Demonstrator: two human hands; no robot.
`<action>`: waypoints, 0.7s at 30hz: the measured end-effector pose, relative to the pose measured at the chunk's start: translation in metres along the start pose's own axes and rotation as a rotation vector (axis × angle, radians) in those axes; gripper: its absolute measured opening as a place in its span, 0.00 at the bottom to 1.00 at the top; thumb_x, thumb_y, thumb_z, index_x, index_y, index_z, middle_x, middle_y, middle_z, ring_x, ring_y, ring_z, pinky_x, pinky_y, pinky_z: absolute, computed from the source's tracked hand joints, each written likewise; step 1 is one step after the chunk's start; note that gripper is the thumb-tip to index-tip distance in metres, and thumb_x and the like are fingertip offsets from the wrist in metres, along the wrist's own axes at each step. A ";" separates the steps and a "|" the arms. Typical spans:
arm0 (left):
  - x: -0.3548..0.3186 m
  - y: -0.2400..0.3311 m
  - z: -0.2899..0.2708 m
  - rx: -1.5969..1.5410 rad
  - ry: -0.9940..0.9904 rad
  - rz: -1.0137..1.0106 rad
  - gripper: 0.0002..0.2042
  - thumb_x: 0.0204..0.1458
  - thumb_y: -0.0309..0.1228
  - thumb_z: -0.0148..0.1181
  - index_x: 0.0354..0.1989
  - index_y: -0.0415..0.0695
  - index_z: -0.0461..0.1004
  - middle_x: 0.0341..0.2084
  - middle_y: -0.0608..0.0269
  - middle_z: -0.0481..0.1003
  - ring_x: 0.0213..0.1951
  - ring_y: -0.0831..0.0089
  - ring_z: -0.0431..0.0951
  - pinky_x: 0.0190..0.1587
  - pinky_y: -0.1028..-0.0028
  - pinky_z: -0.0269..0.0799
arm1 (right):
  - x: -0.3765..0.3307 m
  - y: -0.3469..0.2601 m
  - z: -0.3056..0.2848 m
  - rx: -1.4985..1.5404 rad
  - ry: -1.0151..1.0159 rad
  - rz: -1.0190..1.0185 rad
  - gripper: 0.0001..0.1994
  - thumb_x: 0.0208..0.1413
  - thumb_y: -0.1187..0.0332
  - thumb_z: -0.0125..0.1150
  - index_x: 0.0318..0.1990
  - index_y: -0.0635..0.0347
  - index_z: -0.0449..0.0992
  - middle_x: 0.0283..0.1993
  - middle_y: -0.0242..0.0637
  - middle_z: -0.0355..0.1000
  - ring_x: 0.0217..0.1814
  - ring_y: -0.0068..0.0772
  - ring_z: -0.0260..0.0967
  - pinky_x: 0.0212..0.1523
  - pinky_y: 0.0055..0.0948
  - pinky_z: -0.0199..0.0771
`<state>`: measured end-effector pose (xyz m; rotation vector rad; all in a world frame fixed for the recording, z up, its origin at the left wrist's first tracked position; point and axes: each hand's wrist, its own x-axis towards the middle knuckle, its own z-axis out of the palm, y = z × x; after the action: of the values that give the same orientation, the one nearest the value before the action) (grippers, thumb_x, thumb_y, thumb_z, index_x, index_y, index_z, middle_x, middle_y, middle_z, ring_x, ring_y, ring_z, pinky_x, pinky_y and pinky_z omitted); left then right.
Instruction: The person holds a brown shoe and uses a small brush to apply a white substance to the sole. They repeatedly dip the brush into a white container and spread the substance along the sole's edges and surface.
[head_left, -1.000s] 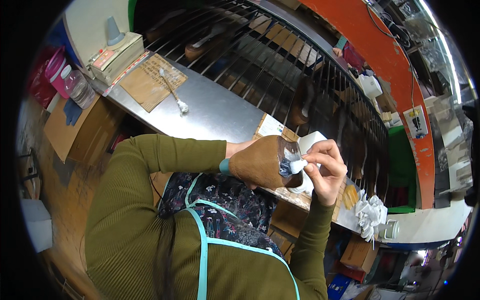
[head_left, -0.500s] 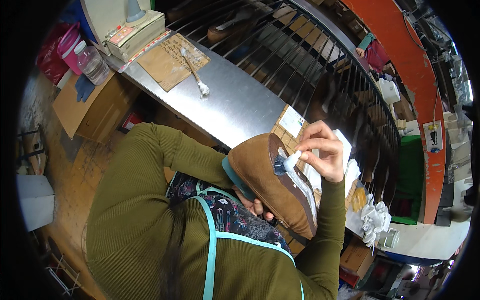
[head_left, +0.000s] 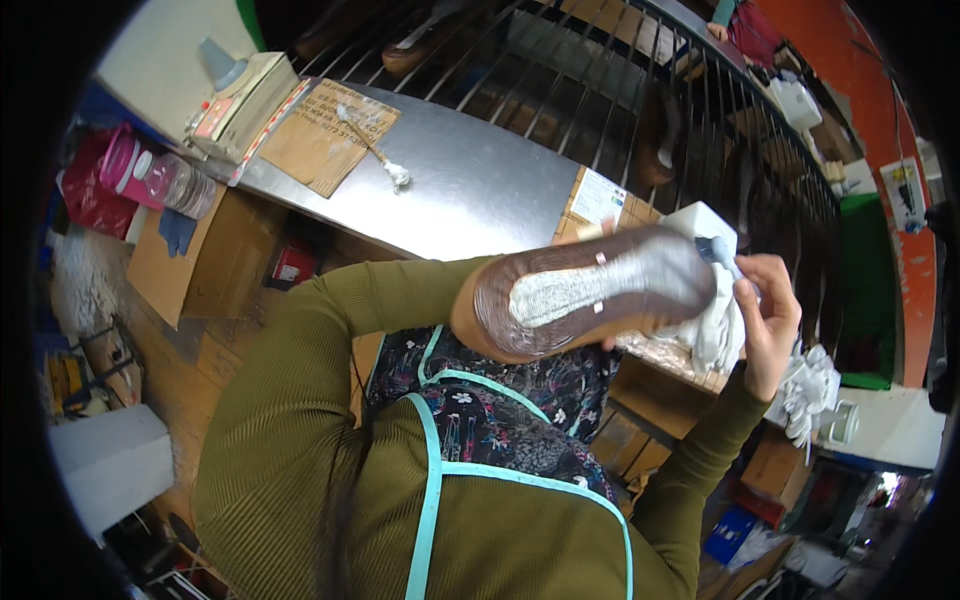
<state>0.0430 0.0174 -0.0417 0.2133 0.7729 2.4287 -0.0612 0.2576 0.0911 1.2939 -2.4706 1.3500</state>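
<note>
A brown lasted shoe upper (head_left: 490,310) is held up, its dark underside turned toward me with a whitish textured strip along the middle. My left hand (head_left: 597,230) grips it from behind; only bits of fingers show at its edges. At the shoe's right end, my right hand (head_left: 768,325) pinches a small brush (head_left: 722,258) with dark blue bristles and a pale handle. The bristles are close to the shoe's end; motion blur hides whether they touch.
The metal bench (head_left: 470,165) carries a cardboard sheet (head_left: 318,140) with a white-clotted stick (head_left: 378,155) on it. Behind runs a rack of dark bars (head_left: 580,100) bearing shoes. White gloves (head_left: 715,335) lie at right; a clear bottle (head_left: 180,185) stands at left.
The shoe has turned from upright to lying lengthwise, its underside now facing me. My right hand with the brush has moved right, toward the shoe's far end. The whole view has shifted slightly.
</note>
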 end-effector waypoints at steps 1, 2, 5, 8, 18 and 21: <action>0.009 0.009 -0.010 0.026 0.091 0.068 0.41 0.49 0.64 0.46 0.61 0.42 0.60 0.52 0.49 0.70 0.50 0.66 0.74 0.50 0.70 0.74 | -0.015 0.004 0.000 -0.025 0.071 0.075 0.08 0.50 0.77 0.62 0.38 0.69 0.76 0.34 0.36 0.69 0.38 0.27 0.66 0.41 0.24 0.65; 0.019 0.014 -0.020 0.047 0.190 0.139 0.42 0.49 0.66 0.45 0.61 0.42 0.61 0.52 0.49 0.69 0.51 0.66 0.73 0.51 0.70 0.74 | -0.030 0.000 0.008 -0.082 0.096 0.093 0.06 0.50 0.78 0.62 0.36 0.69 0.76 0.34 0.36 0.70 0.38 0.27 0.66 0.41 0.24 0.65; 0.046 0.021 -0.039 0.072 0.402 0.390 0.46 0.46 0.72 0.44 0.62 0.42 0.60 0.54 0.49 0.69 0.53 0.65 0.72 0.54 0.69 0.72 | -0.070 0.000 0.046 -0.056 0.163 0.136 0.07 0.45 0.76 0.67 0.34 0.58 0.82 0.32 0.32 0.74 0.37 0.27 0.67 0.43 0.26 0.58; 0.054 0.022 -0.065 0.045 0.371 0.450 0.48 0.43 0.74 0.42 0.61 0.42 0.62 0.53 0.49 0.69 0.52 0.64 0.74 0.53 0.68 0.73 | -0.089 -0.003 0.075 -0.148 0.137 0.178 0.08 0.42 0.71 0.71 0.32 0.55 0.83 0.29 0.28 0.73 0.33 0.22 0.65 0.41 0.24 0.50; 0.057 0.018 -0.066 0.155 0.499 0.418 0.50 0.41 0.76 0.40 0.62 0.45 0.61 0.53 0.49 0.69 0.51 0.64 0.75 0.52 0.68 0.75 | -0.048 0.040 0.105 -0.397 0.253 -0.052 0.09 0.46 0.62 0.70 0.37 0.44 0.83 0.35 0.25 0.69 0.27 0.21 0.56 0.37 0.28 0.46; 0.059 0.021 -0.068 0.158 0.451 0.408 0.51 0.40 0.76 0.42 0.62 0.44 0.60 0.52 0.49 0.70 0.50 0.65 0.76 0.49 0.71 0.77 | -0.002 0.056 0.098 -0.544 0.397 -0.110 0.09 0.45 0.62 0.70 0.37 0.43 0.83 0.35 0.24 0.69 0.25 0.19 0.58 0.36 0.28 0.45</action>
<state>-0.0365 0.0045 -0.0868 -0.1404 1.2202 2.8462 -0.0659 0.2041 -0.0081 0.9133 -2.2196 0.7342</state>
